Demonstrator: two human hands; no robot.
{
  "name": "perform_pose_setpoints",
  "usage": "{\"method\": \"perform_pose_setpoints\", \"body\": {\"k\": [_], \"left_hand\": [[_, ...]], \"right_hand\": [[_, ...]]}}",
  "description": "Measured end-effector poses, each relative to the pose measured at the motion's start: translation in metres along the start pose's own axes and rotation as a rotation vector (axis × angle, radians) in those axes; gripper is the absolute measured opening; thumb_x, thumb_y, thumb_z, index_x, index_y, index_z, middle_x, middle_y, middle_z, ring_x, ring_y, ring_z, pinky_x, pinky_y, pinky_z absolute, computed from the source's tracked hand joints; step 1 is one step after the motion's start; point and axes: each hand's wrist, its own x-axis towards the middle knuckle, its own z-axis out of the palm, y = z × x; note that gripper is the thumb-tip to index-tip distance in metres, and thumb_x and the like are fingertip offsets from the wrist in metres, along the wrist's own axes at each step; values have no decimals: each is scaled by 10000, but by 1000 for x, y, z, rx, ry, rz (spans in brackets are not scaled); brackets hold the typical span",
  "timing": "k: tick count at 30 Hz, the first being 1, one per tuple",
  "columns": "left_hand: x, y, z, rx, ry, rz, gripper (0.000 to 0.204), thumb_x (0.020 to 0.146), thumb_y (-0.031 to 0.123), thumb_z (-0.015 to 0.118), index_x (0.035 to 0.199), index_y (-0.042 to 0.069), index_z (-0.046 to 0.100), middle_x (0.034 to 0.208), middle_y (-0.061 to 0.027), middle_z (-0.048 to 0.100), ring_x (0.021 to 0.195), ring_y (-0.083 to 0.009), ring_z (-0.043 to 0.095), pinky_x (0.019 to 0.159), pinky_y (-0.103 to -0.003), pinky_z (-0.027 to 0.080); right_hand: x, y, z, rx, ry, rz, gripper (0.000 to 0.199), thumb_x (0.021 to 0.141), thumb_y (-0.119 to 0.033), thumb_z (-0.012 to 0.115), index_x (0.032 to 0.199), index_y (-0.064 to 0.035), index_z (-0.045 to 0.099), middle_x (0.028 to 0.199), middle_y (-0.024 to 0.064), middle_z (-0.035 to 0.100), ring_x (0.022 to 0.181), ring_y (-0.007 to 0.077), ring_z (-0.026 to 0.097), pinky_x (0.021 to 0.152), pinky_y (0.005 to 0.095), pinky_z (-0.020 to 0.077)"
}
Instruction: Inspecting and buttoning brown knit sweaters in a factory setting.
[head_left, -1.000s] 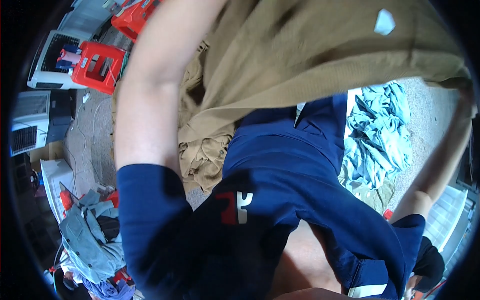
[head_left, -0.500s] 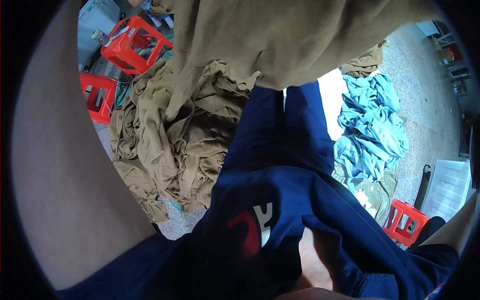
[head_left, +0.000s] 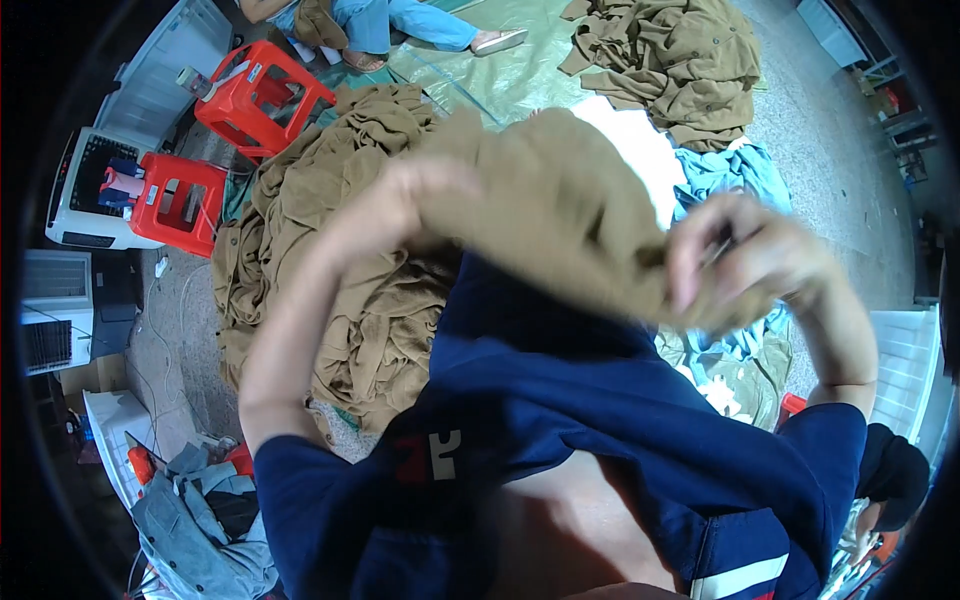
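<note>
- Brown garment (head_left: 570, 210) is held above the navy-clad lap (head_left: 478, 310).
- One end is grasped by left hand (head_left: 425, 195), other by right hand (head_left: 745, 255).
- Brown clothes (head_left: 680, 70) are piled at right edge of green sheet (head_left: 530, 75).

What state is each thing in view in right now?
Brown garment: bunched, held up, blurred
Left hand: closed on it, blurred
Right hand: closed on it, fingers curled
Left brown pile: crumpled
Far brown pile: crumpled
Blue clothes: crumpled, partly hidden
Red stools: standing upright
Blue-gray jacket: rumpled
</note>
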Motion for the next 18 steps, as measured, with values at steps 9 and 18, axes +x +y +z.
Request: {"method": "perform_pose_setpoints", "body": {"k": [9, 18], "left_hand": [[-47, -42, 16, -661, -298, -650, 269, 873, 255, 701, 1038, 48, 655, 843, -22, 664, 762, -100, 605, 710, -249, 484], [124, -193, 81, 487, 151, -781, 339, 853, 137, 562, 1182, 68, 600, 1230, -154, 610, 1181, -291, 552, 986, -406, 398]], "right_hand": [[146, 100, -174, -659, 621, 145, 315, 937, -268, 546, 1084, -2, 630, 911, 80, 653, 839, 163, 600, 754, 312, 483], [306, 160, -288, -632, 663, 584, 793, 821, -671, 580, 1248, -3, 598, 1281, 203, 585, 1166, 346, 563, 988, 451, 434]]}}
